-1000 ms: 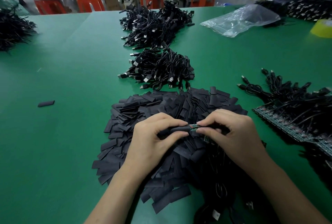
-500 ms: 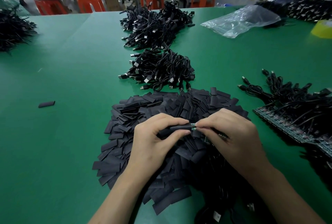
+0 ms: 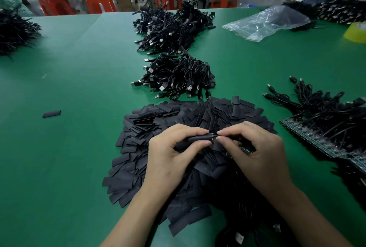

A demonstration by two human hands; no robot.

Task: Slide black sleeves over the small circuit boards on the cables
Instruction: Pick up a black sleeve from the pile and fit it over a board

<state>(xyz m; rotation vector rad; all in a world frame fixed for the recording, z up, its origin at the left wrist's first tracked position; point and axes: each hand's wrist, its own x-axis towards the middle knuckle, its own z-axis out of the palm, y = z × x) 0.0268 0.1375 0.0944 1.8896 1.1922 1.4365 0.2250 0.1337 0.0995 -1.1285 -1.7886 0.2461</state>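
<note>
Over a heap of flat black sleeves (image 3: pixel 158 127) my left hand (image 3: pixel 172 157) grips one black sleeve (image 3: pixel 200 139) between thumb and fingers. My right hand (image 3: pixel 255 151) pinches the small circuit board (image 3: pixel 214 135) at the sleeve's right mouth; only a sliver of the board shows. More green board edge (image 3: pixel 246 148) peeks out under my right palm. The cable itself is hidden by my hands.
Two piles of black USB cables (image 3: pixel 176 76) (image 3: pixel 174 26) lie beyond the sleeves on the green table (image 3: pixel 79 147). A strip of joined circuit boards with cables (image 3: pixel 324 139) is at right. A stray sleeve (image 3: pixel 51 113), a clear plastic bag (image 3: pixel 267 21), yellow tape (image 3: pixel 356 32) and another person's hands are around.
The sleeve has slid further over the board, so less green shows between my fingertips. Both hands have stayed in the same place.
</note>
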